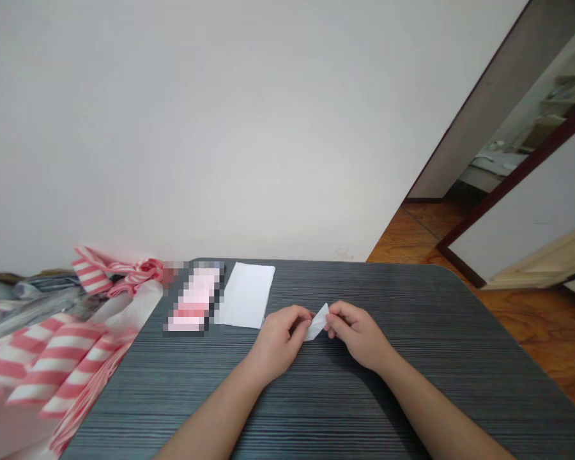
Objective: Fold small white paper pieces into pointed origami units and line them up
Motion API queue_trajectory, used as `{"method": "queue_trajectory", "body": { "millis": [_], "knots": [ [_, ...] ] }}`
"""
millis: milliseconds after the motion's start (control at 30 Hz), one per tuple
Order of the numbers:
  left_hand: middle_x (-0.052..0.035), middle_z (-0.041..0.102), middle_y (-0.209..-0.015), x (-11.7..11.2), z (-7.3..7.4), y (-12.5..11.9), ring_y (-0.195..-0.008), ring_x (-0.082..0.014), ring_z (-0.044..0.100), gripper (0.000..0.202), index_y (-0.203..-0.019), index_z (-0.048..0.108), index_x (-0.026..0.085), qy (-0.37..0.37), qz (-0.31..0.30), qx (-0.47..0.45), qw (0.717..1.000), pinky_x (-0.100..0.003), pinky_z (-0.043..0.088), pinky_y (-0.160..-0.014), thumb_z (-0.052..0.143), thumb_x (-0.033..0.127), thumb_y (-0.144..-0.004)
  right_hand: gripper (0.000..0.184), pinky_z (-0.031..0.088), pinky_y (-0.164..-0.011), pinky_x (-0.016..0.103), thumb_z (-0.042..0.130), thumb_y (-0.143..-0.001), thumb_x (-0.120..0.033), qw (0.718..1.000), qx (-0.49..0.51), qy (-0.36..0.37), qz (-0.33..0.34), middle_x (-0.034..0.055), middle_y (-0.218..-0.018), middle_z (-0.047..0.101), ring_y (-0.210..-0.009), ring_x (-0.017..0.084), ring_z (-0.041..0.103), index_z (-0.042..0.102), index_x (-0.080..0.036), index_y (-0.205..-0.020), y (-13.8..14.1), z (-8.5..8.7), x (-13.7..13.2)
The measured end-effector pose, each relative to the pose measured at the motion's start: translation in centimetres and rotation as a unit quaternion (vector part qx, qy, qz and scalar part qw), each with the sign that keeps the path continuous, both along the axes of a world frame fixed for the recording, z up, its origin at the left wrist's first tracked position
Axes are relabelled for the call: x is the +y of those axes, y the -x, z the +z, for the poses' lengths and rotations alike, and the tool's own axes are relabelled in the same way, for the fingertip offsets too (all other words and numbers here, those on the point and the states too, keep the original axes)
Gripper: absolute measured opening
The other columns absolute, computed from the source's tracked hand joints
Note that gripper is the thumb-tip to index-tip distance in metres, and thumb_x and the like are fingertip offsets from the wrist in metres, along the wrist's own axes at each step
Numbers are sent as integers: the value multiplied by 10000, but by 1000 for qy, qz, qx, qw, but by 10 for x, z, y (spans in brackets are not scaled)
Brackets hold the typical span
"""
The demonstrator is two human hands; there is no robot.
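Paper [319, 323] — a small, creased white piece — is held between the two hands, just above the middle of the dark, fine-striped table [316, 409]. The left forearm slants up from the lower left, and the left hand [280, 338] turns inward with its back showing, thumb and forefinger pinching the paper's left end. The right forearm comes in from the lower right at a mirrored slant; the right hand [357, 329] grips the opposite end between thumb and forefinger, its other fingers curled in below. Both wrists are nearly straight, and the fingertips of the two hands stay apart, with the paper bridging the gap. Whether either hand rests on the table I cannot tell.

Near the left hand, towards the far edge, lies larger white paperwork [249, 295], one sheet or several. Just left of it is a pixelated pink-and-white thing [196, 297], its details hidden. Red-and-white striped cloth [71, 351] is heaped beyond the table's left edge.
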State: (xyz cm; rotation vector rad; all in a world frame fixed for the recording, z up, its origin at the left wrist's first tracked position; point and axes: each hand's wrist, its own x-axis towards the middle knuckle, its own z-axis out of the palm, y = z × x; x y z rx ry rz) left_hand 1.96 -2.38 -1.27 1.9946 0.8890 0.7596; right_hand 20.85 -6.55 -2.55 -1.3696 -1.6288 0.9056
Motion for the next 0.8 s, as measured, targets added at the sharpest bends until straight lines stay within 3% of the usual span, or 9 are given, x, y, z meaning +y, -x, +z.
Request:
{"method": "queue_trajectory", "body": {
  "millis": [233,467,800],
  "knots": [
    [-45,604,-962,-2,3,0,-915,-165,523,166,-834,606,182,-74,-52,12,996,-295,386,-839,449,128,-838,193,420,-638,246,481,-882,-221,1000,-14,-16,4,-10,-638,581,-621,126,555,568,-174,-716,2,6,-1],
    [-8,522,-774,-2,1,-1,-714,-129,478,69,-784,524,172,-44,-4,37,998,-242,371,-647,477,137,-821,197,424,-636,245,477,-884,-221,1000,-18,-14,-2,-6,-640,592,-621,127,564,575,-172,-721,3,6,-1],
    [-12,524,-820,-2,1,-1,-772,-129,493,103,-851,545,177,-52,-30,29,998,-243,364,-698,468,115,-825,188,424,-635,246,486,-877,-216,1000,-21,-21,-1,-8,-637,594,-621,128,565,585,-174,-722,3,6,0]
  ]
}}
